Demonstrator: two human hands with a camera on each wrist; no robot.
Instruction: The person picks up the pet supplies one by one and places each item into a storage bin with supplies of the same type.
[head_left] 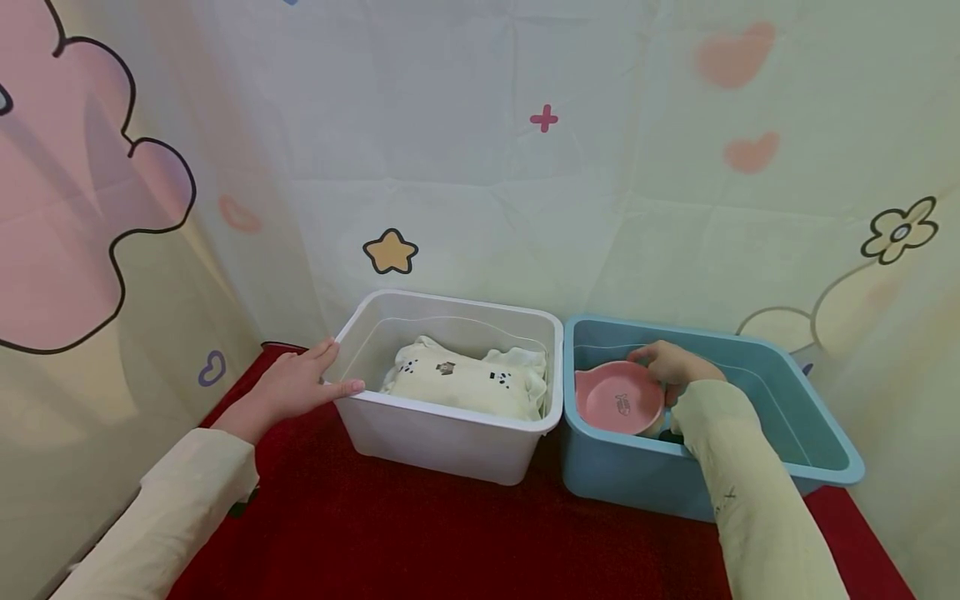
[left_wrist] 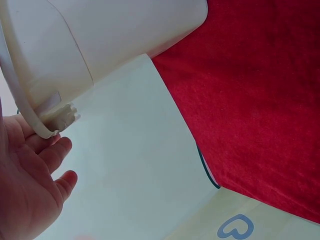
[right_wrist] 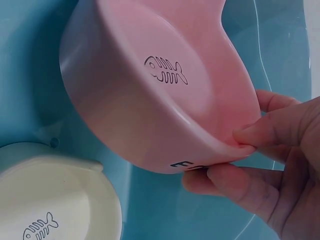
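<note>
Inside the blue bin [head_left: 817, 417], my right hand [head_left: 672, 367] pinches the rim of a pink pet bowl [head_left: 618, 397]. The bowl has a fishbone drawing on its inner floor and tilts in the right wrist view, thumb inside the rim and fingers beneath. A cream bowl [right_wrist: 65, 200] with a similar fishbone lies lower in the same bin. My left hand [head_left: 296, 382] rests on the left rim of the white bin [head_left: 442, 442], fingers spread and fairly straight. That bin holds a cream cushion [head_left: 461, 379] with small animal prints and a ruffled edge.
Both bins stand side by side on a red cloth [head_left: 420, 533]. Behind them hangs a pale curtain [head_left: 480, 217] printed with hearts, a star and a flower. A small dark object [head_left: 670, 437] shows by the blue bin's front wall, beside my right sleeve.
</note>
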